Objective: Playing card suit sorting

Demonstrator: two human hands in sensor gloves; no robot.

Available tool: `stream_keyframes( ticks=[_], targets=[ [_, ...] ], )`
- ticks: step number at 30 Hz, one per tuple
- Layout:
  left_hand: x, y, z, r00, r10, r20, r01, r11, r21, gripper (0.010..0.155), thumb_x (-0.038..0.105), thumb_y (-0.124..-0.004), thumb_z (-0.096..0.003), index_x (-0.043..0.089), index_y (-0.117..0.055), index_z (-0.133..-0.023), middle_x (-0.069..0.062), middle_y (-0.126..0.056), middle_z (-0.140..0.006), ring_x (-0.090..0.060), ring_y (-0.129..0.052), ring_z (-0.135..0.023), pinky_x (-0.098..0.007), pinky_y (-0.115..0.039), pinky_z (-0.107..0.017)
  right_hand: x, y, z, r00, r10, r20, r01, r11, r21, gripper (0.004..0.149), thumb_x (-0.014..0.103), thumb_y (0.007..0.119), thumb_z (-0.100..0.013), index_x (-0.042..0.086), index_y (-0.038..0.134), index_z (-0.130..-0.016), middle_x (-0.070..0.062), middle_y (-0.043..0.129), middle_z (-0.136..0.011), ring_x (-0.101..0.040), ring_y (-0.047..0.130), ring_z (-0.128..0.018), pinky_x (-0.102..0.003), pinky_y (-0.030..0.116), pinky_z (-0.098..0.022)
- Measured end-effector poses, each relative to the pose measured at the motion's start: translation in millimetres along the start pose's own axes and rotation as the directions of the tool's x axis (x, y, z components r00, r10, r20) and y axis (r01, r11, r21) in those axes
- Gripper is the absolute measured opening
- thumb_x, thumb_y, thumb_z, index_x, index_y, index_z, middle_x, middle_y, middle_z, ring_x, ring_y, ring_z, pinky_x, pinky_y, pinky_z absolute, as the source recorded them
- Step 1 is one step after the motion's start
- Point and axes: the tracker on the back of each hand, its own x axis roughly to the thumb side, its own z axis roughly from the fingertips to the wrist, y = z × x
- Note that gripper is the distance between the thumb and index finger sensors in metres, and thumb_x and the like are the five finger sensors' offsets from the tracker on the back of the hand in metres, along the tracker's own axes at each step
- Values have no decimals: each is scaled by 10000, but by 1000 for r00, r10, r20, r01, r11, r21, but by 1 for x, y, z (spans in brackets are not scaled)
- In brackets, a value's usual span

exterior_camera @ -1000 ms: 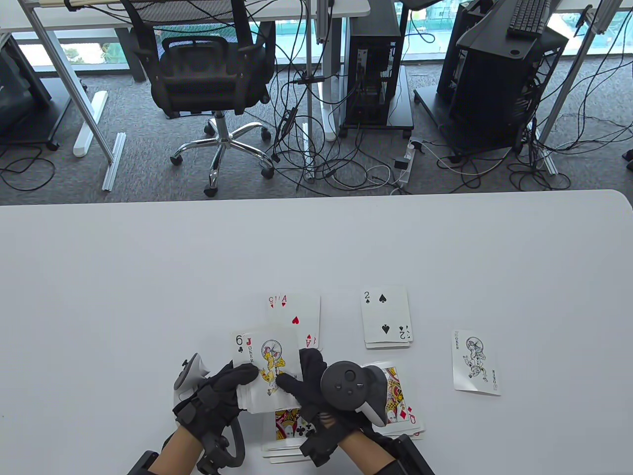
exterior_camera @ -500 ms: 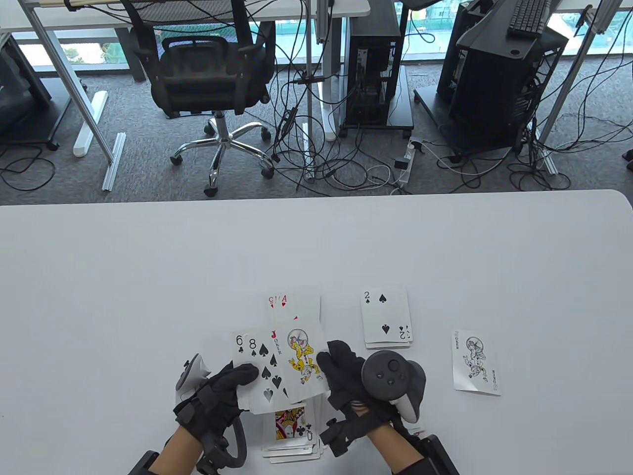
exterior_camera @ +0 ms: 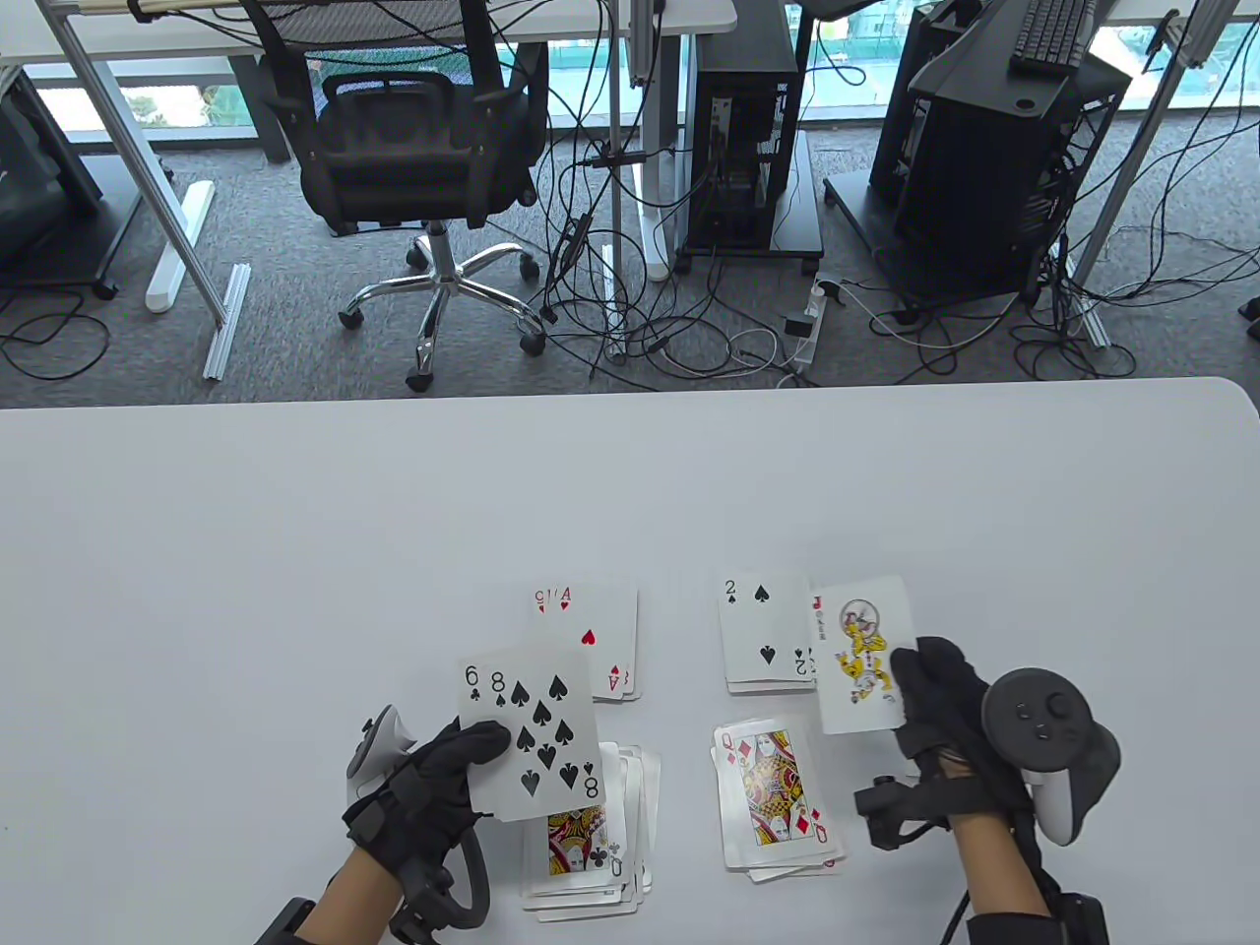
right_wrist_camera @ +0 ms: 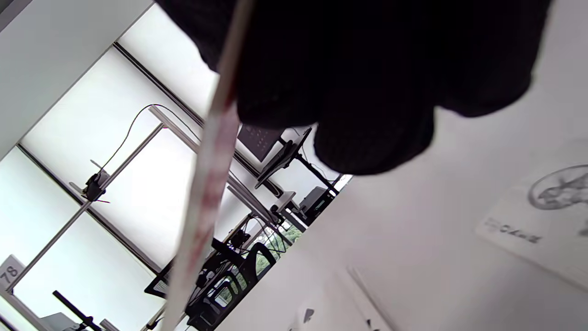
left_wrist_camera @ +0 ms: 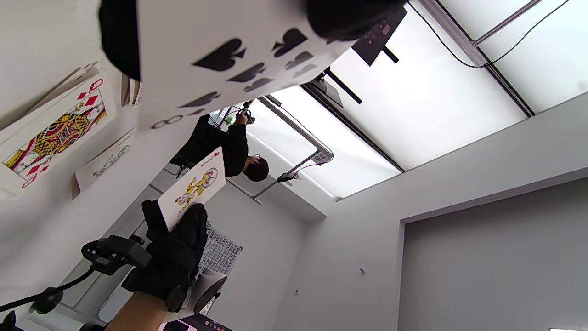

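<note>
Near the surface's front edge I see my left hand [exterior_camera: 433, 787] holding a fan of cards [exterior_camera: 527, 733], eight of spades on top. My right hand [exterior_camera: 940, 714] pinches a coloured joker [exterior_camera: 858, 655], probably clear of the surface [exterior_camera: 295, 551], beside the spade pile [exterior_camera: 768, 635].

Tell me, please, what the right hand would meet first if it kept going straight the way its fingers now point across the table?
The right hand points up-left; its coloured joker would first cross the two of spades pile, probably passing above it, since depth is unclear.
</note>
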Motion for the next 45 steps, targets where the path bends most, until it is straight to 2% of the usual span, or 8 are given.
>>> stream_keyframes(
  ticks=[5,8,13,19,26,27,37,45],
  targets=[
    [1,1,0,1000,-1,3,1,1000,3,493,330,-610,-643,198,-476,-1099,-113,-647,-1079,-375,-796,-877,-486,-775,-577,-44,-9,-6,978,171,-124,-169,985,20,433,192,694,-523,-147,740,-788,-124,930,-408,-341,959,-318,-545,804,-356],
    [0,2,1,1000,-3,-3,3,1000,12,493,329,-611,-643,197,-478,-1099,-114,-649,-1079,-375,-796,-877,-486,-775,-576,-57,0,-9,957,245,-154,-237,969,64,441,198,700,-523,-149,741,-791,-129,930,-410,-349,958,-320,-551,801,-358],
    [-1,2,1,1000,0,-7,0,1000,16,494,330,-610,-643,195,-478,-1099,-113,-648,-1079,-376,-796,-876,-485,-775,-576,-67,20,-20,877,437,-201,-423,899,111,458,211,698,-525,-156,732,-795,-136,928,-419,-357,953,-332,-556,795,-366],
    [2,4,2,1000,3,0,-3,1000,23,494,331,-609,-643,198,-475,-1099,-112,-646,-1080,-375,-794,-879,-486,-774,-577,-65,43,-25,650,741,-169,-712,671,204,522,280,708,-526,-160,724,-805,-145,929,-432,-356,950,-341,-559,790,-372],
    [3,5,2,1000,3,6,-3,1000,22,494,332,-607,-645,196,-473,-1101,-115,-641,-1082,-378,-791,-880,-486,-773,-578,-58,62,-24,423,900,-102,-845,433,314,585,356,687,-534,-136,704,-850,-166,917,-499,-391,932,-411,-584,763,-419],
    [3,5,2,1000,3,7,-3,1000,21,494,332,-607,-645,197,-472,-1101,-113,-642,-1082,-377,-790,-881,-486,-773,-579,-57,63,-24,417,904,-96,-849,425,314,581,354,680,-537,-133,702,-853,-166,915,-504,-393,931,-416,-584,763,-422],
    [4,6,2,1000,4,18,-5,1000,16,495,331,-606,-646,197,-468,-1101,-114,-634,-1086,-380,-785,-884,-488,-769,-582,-39,48,-6,504,862,-58,-839,504,204,594,368,684,-534,-138,705,-843,-159,925,-501,-385,946,-400,-574,781,-402],
    [1,3,1,1000,6,6,-6,1000,1,494,331,-604,-647,199,-463,-1102,-112,-629,-1088,-379,-779,-890,-489,-766,-587,22,34,23,676,731,97,-734,679,-6,592,365,681,-539,-143,703,-842,-158,926,-498,-381,949,-393,-570,786,-394]
  ],
)
